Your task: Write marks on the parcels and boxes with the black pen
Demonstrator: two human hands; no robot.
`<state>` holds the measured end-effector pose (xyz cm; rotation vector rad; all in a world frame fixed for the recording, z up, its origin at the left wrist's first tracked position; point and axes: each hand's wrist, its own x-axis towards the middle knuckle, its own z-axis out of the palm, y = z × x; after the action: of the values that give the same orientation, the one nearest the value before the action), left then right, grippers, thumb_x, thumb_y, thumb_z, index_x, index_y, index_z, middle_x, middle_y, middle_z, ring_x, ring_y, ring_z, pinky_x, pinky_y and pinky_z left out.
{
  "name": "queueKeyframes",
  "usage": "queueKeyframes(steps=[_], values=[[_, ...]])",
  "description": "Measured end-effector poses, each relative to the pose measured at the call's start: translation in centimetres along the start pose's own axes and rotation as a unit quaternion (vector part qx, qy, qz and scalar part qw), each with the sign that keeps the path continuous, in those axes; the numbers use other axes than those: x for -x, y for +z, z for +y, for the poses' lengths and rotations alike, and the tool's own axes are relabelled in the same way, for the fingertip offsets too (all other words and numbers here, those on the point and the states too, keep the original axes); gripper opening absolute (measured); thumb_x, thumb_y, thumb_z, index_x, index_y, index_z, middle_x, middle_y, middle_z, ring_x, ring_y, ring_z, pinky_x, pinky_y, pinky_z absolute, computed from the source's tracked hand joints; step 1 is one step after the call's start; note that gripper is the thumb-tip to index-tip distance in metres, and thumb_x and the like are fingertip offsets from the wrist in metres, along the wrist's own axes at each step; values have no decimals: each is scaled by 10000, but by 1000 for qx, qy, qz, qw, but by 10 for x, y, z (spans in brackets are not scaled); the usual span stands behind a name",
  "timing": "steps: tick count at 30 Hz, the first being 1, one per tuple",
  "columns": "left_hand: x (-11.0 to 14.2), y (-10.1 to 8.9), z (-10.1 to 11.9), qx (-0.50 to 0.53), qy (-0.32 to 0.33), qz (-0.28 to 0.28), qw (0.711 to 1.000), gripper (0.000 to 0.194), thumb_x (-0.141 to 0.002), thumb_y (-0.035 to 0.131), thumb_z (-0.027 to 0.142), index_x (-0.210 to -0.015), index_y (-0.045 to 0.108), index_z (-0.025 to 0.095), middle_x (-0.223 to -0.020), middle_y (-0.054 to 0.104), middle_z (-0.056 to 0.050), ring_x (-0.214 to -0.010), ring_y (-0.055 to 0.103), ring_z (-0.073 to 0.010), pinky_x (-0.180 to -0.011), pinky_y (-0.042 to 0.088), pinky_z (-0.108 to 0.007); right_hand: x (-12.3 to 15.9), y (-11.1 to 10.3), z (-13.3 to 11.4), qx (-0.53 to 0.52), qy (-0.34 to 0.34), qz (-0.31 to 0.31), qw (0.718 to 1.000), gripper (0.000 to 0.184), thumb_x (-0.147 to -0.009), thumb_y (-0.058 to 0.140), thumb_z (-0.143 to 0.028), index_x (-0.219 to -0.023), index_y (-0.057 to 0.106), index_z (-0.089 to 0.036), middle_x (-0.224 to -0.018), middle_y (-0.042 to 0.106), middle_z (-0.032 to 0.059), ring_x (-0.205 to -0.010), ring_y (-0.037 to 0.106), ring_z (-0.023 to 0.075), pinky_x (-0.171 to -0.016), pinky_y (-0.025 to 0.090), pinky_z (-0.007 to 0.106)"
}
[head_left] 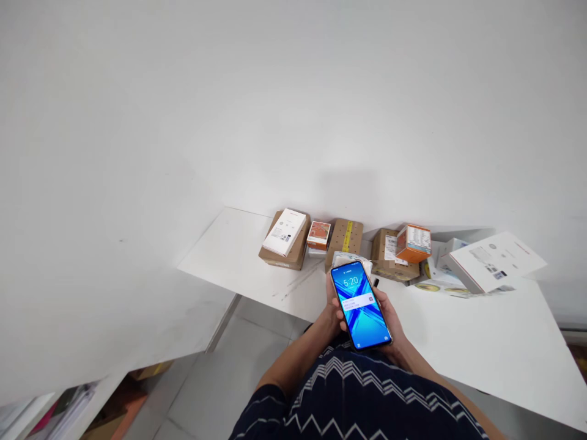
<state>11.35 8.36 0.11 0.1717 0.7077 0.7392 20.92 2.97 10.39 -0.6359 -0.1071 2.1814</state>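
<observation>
A smartphone (361, 308) with a lit blue lock screen reading 5:20 is held upright in front of my body, over the near edge of the table. My left hand (334, 305) wraps its left side, with fingertips showing along the edge. On the opposite side my right hand (389, 310) grips the phone's right edge. Both hands are closed around it, and the phone covers most of the palms. Just beyond its top edge lies a white plastic-looking packet (351, 258), partly hidden by the phone.
Along the wall on the white table (481, 342) stand a cardboard box with a white box (285, 232) on top, a small orange box (318, 235), a taped carton (346, 237), another carton (383, 260) under an orange box (414, 243), and a tilted white box (495, 263).
</observation>
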Motion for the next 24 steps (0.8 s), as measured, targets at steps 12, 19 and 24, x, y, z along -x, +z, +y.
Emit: queueKeyframes(steps=[12,19,24], values=[[7,46,41,64,71,37,995,629,-751,538,643,-1121,654,148,-1027,722,-115,-952,676,-309,-806,544,-420,23,-26,-11,1,-94,93,991,583,-806,524,-548,-1243,585,-167,-1073,728,130,-903,696,296,-812,536,452],[-24,17,75,-204,263,109,937,746,-653,778,284,-1334,473,272,-1296,606,-70,-1150,595,-255,-939,498,-372,45,-97,-27,145,-198,315,917,524,-756,625,-500,-1193,596,-212,-1011,728,84,-882,684,269,-773,537,406],[-47,19,98,-336,232,115,905,639,-713,718,369,-1310,520,257,-1305,599,-77,-1176,581,-254,-965,475,-366,42,-176,-19,517,-156,511,668,611,-713,610,-562,-1199,621,-191,-812,661,57,-836,636,287,-814,489,441]])
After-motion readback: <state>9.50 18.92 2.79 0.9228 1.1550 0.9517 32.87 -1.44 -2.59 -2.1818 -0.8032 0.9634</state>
